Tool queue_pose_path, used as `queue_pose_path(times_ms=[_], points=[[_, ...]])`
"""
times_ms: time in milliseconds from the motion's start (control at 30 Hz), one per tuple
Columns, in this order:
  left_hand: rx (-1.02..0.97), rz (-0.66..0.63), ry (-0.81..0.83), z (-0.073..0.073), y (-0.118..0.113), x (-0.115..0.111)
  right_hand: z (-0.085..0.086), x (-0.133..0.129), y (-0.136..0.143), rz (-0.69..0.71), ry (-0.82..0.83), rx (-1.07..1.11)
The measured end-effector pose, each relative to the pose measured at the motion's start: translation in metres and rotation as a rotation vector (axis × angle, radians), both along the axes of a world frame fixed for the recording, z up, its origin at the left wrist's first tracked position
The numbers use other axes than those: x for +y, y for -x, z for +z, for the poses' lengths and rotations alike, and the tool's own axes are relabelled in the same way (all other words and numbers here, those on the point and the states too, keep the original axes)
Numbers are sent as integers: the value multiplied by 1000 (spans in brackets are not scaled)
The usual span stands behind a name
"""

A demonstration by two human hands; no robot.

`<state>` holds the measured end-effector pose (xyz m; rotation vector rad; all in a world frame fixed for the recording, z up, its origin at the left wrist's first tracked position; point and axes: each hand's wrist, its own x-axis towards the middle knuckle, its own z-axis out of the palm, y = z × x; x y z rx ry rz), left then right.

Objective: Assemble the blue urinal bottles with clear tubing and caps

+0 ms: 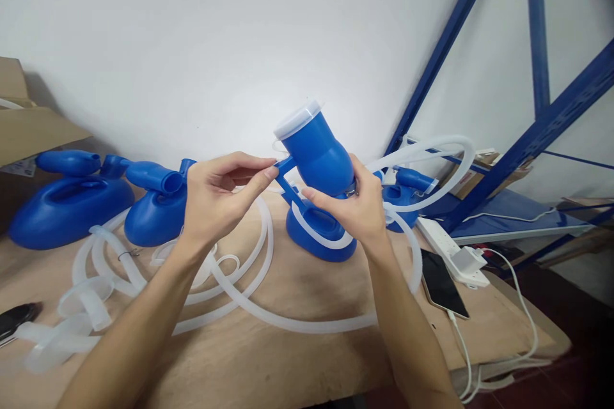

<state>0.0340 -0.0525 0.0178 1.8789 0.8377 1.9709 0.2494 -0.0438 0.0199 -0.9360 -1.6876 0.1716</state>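
Above the table [288, 370], the left hand [218, 195] pinches a strip [284, 174]; the right hand [357, 208] seemingly grips a capped blue spout [317, 154].

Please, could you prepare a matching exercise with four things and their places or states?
1. white cap
2. blue loop
3. smartphone
4. white charger

A. plugged into the power strip
B. pinched by the left hand
C. lying flat, dark side up
D. over the upper end of the blue spout

Pairs: 1-D; 2-B; 3-C; 4-A
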Motion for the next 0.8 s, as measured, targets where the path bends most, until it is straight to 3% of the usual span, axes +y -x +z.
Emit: queue_pose_path(times_ms=[400,567,800], points=[[80,-158,148,13,20,3,-2,-3,5,34,-12,18],[135,-171,147,12,21,3,-3,-2,7,30,1,30],[141,-150,105,3,12,11,-1,-3,5,-95,-30,-2]])
